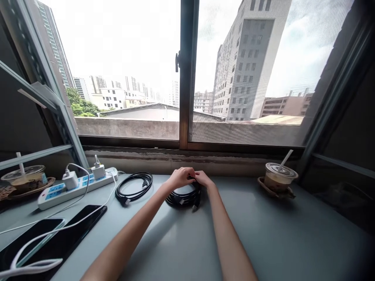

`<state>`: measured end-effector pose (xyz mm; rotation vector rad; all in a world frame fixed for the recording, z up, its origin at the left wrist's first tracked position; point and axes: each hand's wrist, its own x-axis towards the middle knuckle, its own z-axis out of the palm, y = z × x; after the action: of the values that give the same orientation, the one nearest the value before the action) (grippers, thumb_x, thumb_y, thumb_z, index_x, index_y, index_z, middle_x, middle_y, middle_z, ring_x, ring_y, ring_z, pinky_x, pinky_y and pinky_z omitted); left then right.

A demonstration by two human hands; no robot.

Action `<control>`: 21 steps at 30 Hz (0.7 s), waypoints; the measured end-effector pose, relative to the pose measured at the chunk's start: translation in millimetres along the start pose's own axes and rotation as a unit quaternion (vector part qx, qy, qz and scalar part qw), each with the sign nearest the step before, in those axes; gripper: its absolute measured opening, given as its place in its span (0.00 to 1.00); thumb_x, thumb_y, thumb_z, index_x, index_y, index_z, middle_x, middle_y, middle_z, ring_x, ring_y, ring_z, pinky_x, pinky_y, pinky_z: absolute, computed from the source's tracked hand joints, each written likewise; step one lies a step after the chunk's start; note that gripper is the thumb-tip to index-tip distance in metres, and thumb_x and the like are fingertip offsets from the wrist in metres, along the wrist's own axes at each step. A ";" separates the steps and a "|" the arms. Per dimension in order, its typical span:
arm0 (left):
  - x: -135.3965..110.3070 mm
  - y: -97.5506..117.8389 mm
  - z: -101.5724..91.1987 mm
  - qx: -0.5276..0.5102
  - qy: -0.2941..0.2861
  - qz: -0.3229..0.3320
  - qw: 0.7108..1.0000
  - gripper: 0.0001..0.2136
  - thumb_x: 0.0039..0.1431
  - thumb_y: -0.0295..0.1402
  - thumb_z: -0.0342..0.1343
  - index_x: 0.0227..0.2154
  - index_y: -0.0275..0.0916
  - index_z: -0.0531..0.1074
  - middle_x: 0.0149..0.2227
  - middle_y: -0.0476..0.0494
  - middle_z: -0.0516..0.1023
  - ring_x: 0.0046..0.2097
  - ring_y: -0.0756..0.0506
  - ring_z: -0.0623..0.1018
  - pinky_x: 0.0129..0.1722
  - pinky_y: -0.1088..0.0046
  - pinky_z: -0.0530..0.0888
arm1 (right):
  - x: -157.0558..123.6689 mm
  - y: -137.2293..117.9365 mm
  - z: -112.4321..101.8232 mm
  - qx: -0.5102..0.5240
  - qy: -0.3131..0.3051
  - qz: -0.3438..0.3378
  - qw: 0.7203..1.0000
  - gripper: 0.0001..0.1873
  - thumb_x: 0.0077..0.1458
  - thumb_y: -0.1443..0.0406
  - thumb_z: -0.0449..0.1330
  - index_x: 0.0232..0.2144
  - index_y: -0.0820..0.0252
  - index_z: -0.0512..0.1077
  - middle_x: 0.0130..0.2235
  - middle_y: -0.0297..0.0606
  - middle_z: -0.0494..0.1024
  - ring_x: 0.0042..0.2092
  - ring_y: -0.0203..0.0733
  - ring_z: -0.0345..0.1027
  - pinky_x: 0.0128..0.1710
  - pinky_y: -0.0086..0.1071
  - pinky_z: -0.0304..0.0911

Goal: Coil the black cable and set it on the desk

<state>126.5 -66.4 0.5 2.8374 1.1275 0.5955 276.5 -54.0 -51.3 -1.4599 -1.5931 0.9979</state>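
Note:
A coiled black cable (175, 200) lies on the grey table in front of me, its dark connector ends resting at the near side of the loop. At the far edge of this coil, my left hand (182, 177) is closed, its fingers bent down onto the cable. Close beside it, my right hand (204, 178) pinches the same far part of the coil, and the fingertips of both hands nearly meet. Exactly what lies between the fingertips is partly hidden. To the left of my hands is a second coiled black cable (118, 191), untouched.
A white power strip (88, 186) with plugged-in chargers stands at the left. Two dark-screened devices, one a phone (32, 238), lie nearer with white cords across them. Lidded drink cups stand at the far left (25, 179) and right (279, 177). A window ledge bounds the back.

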 end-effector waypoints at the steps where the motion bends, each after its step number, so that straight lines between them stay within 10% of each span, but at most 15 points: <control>1: -0.2 -2.6 1.1 0.001 0.012 -0.010 1.000 0.10 0.54 0.37 0.51 0.39 0.44 0.70 0.41 0.49 0.75 0.41 0.47 0.74 0.34 0.76 0.67 | 1.4 2.7 2.4 0.009 0.009 -0.003 1.000 0.13 0.58 0.61 0.55 0.38 0.68 0.69 0.39 0.37 0.71 0.39 0.37 0.67 0.38 0.33 0.66; 12: -12.1 -41.3 38.1 0.006 -0.054 -0.072 0.996 0.24 0.61 0.40 0.43 0.58 0.38 0.56 0.58 0.39 0.63 0.57 0.42 0.64 0.52 0.68 0.63 | 2.4 16.8 13.8 0.073 0.120 -0.008 0.990 0.14 0.59 0.61 0.54 0.43 0.66 0.68 0.44 0.41 0.70 0.43 0.39 0.66 0.43 0.38 0.65; 21: -53.9 -66.6 15.1 -0.019 0.043 -0.164 0.985 0.25 0.64 0.40 0.27 0.39 0.38 0.71 0.44 0.40 0.74 0.46 0.45 0.74 0.41 0.72 0.67 | -9.9 25.3 14.1 -0.034 0.230 0.005 0.973 0.15 0.60 0.60 0.52 0.43 0.65 0.68 0.44 0.41 0.70 0.44 0.39 0.66 0.44 0.38 0.64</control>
<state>52.6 -51.5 -42.8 2.5316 1.5370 0.7086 275.0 -63.5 -80.4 -1.6065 -1.2883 0.5567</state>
